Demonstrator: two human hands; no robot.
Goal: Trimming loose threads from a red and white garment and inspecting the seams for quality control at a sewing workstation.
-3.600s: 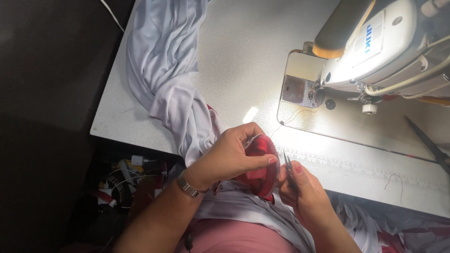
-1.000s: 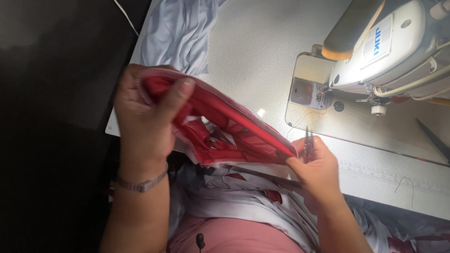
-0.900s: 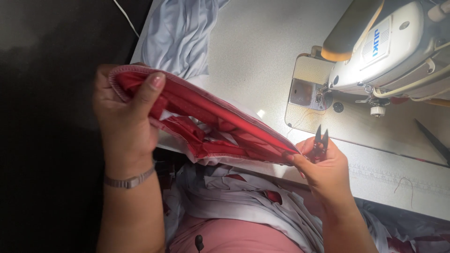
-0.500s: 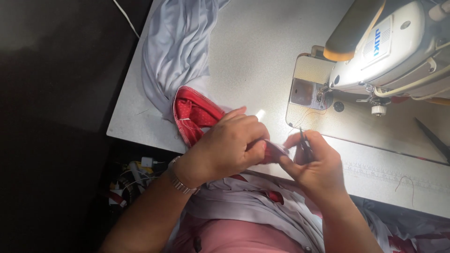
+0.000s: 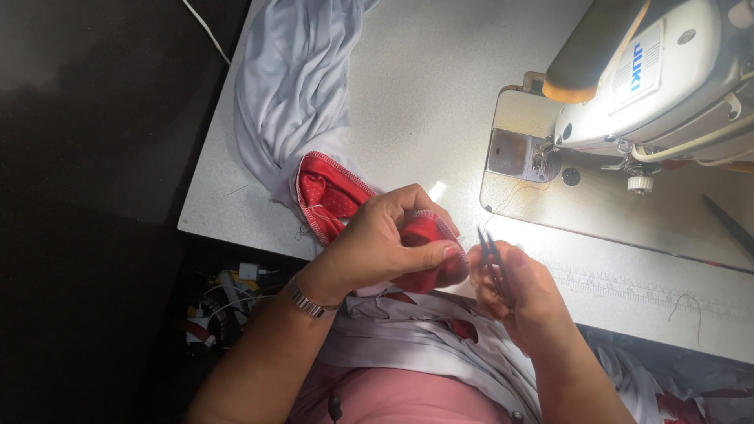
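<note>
Left hand (image 5: 385, 247) closed over a bunched piece of red fabric (image 5: 334, 200), thumb pressed along its lower fold, fingers curled on top; metal wristwatch (image 5: 305, 300) at the wrist. Red fabric lying at the near edge of the grey table (image 5: 408, 86), dotted inner face and overlocked edge showing to the left of the hand, the gripped end held just beside the right hand. Right hand (image 5: 518, 294) closed around small thread snips (image 5: 488, 250), dark blades pointing up and away, tips near the gripped fabric end; touching or not, cannot tell. Pale grey cloth (image 5: 290, 86) draped from the far table edge down to the red piece, partly under it. White sewing machine (image 5: 660, 86) at upper right, its lamp lighting the needle plate (image 5: 514, 153). Printed ruler strip (image 5: 652, 286) along the front edge at right. White and pink cloth in the lap below.
</note>
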